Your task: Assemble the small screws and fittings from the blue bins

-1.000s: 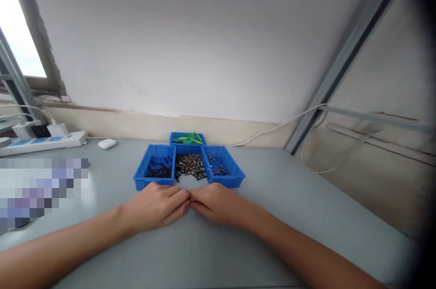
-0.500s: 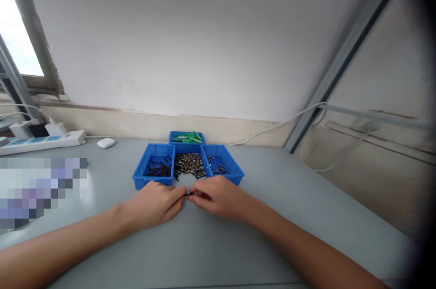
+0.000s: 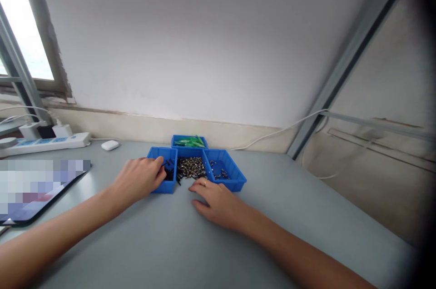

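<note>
My left hand [image 3: 141, 176] reaches over the left blue bin [image 3: 163, 187], which holds dark screw-like pieces [image 3: 169, 174]. Its fingers are bent together at the bin, and whatever is between them is too small to make out. On the table before the middle bin, my right hand [image 3: 216, 200] rests with thumb and fingers apart and nothing between them. A heap of small metal pieces [image 3: 192, 167] spills from the middle bin. The right blue bin [image 3: 235, 184] has a few small metal parts [image 3: 221, 174].
A rear blue bin [image 3: 175, 139] holds green packets [image 3: 192, 142]. At the left are a power strip [image 3: 51, 144] with plugs, a white case [image 3: 110, 145] and a tablet [image 3: 44, 191]. A white cable [image 3: 265, 136] runs along the wall.
My left hand has moved left and away to the left bin. The thin dark piece between my hands no longer shows, and my right thumb and fingers have opened.
</note>
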The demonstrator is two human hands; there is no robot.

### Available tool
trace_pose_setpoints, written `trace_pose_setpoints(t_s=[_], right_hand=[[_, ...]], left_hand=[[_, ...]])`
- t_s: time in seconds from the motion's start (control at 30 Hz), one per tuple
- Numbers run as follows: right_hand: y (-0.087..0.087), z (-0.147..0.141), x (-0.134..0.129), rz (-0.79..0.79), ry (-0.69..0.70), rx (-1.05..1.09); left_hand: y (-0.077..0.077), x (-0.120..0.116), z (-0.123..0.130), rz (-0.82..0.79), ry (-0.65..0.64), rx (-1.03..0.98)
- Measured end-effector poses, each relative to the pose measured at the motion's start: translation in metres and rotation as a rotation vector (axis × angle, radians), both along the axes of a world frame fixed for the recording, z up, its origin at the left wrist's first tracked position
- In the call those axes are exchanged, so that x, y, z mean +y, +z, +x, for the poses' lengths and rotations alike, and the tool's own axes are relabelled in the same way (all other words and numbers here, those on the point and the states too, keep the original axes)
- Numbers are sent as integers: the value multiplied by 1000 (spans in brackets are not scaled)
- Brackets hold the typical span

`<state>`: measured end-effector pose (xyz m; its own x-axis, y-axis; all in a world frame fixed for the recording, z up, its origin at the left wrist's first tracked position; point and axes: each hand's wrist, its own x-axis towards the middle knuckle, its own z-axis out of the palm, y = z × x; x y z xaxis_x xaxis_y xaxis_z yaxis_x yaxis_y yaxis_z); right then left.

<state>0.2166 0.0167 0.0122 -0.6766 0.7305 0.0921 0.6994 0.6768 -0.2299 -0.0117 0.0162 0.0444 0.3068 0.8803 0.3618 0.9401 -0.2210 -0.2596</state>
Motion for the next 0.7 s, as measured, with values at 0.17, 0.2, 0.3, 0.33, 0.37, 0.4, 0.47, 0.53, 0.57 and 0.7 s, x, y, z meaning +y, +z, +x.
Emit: trace_pose_setpoints(t_s=[0.17, 0.2, 0.3, 0.33, 0.37, 0.4, 0.47, 0.53, 0.57, 0.7], right_hand=[[0, -4, 0, -39, -137, -46], [0, -4, 0, -40, -142, -52], [-1, -6, -1, -23, -122, -48], [-2, -6, -1, -17, -114, -41], [-2, -5, -1, -9, -107, -34], [-3, -5, 0, 0, -101, -28], [-4, -5, 0, 16, -100, -19], [-5, -4, 1, 25, -104, -17], [-5, -4, 1, 27, -104, -17], [-5, -4, 1, 37, -42, -9]], left_hand=[[-2, -1, 0, 42, -124, 26], [-3, -4, 2, 51, -206, 29], [-8, -11, 8, 63, -430, 40], [-9, -13, 9, 76, -476, 34], [-11, -14, 10, 90, -519, 26], [-12, -15, 10, 101, -566, 21], [-16, -16, 11, 102, -674, 33], [-21, -16, 11, 64, -783, 86], [-25, -16, 12, 37, -818, 117], [-39, -19, 19, -67, -809, 182]])
